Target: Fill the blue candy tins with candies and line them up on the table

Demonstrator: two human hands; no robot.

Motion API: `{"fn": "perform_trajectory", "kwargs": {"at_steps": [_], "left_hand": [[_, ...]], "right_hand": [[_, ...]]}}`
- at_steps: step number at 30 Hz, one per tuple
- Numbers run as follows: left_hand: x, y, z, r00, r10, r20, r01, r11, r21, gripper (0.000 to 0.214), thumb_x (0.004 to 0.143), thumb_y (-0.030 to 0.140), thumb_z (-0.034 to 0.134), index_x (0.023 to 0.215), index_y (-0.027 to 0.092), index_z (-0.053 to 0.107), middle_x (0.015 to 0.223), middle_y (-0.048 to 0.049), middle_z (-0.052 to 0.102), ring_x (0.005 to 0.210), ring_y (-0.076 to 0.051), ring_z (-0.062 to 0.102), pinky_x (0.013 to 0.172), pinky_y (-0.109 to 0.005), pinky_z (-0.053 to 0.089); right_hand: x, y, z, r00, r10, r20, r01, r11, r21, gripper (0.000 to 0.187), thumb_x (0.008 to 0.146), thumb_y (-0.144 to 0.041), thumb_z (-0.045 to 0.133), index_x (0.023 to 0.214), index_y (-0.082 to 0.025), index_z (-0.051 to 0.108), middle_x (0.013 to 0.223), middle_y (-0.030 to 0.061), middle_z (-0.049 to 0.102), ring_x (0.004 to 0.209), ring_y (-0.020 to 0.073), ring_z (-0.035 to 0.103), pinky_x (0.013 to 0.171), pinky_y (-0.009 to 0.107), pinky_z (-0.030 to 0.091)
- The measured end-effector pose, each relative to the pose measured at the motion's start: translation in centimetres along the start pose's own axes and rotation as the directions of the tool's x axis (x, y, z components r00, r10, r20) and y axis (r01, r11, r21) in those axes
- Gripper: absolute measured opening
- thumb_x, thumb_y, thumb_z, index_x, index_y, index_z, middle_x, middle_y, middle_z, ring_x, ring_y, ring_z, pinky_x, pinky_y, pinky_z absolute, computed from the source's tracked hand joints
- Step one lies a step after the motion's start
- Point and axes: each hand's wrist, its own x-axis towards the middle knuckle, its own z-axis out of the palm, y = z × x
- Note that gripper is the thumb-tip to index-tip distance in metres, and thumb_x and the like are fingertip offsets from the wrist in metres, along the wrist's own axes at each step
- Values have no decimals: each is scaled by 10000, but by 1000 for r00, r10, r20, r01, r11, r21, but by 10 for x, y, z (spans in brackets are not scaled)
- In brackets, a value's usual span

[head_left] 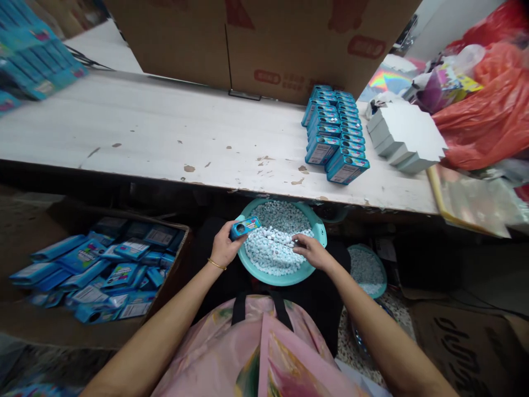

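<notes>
Over the left rim of the teal basin (282, 280), the left hand (223, 246) grips a blue box (247, 226), its long axis running sideways toward the basin's middle. The right hand (311, 251), fingers loosely curled, meets the pale pellets (270, 255) right of the basin's middle; whether it holds any, I cannot tell. Beyond the basin stands the worn white desk (157, 129); left of it, a carton (128, 338).

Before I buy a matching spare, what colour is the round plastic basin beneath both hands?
The basin is turquoise, in the head view.
</notes>
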Motion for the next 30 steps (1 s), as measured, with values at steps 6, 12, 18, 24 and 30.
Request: {"fn": "perform_trajectory", "kwargs": {"at_steps": [6,12,18,24,30], "left_hand": [[-3,-2,24,976,167,142,-179,980,84,374,665,222,593,1033,195,535,1006,-52,586,949,-215,540,852,-361,425],[-6,4,40,958,203,204,-227,969,99,401,663,185,587,1058,206,518,1030,-57,577,985,-226,517,885,-391,395],[-6,1,37,969,167,184,-167,986,-17,372,676,234,601,1037,193,520,1015,-54,573,964,-215,524,875,-374,405],[-4,25,36,979,107,173,-59,962,-266,406,665,291,644,1034,181,514,956,-45,592,885,-206,565,799,-357,460],[29,82,36,964,226,139,-161,914,-372,537,656,307,674,1138,197,467,1082,-73,564,1016,-231,533,882,-390,441]], "right_hand": [[-28,-67,-41,998,-57,1,54,942,-331,314,822,-347,450,1111,-248,521,974,22,628,886,161,562,730,248,391],[-30,-119,-42,997,55,50,-3,698,-716,321,862,-350,337,1093,-266,544,946,72,624,820,212,589,680,306,404],[-38,-126,-56,1000,0,8,6,681,-733,315,870,-354,327,1071,-242,541,920,75,621,792,204,590,665,296,397],[-26,-109,-60,987,-101,-122,11,813,-583,487,768,-484,520,1217,-318,430,1117,8,591,991,190,540,746,264,400],[10,-118,-81,984,-157,-84,55,717,-695,449,776,-456,512,1197,-316,448,999,21,642,880,198,584,710,271,401]]}}
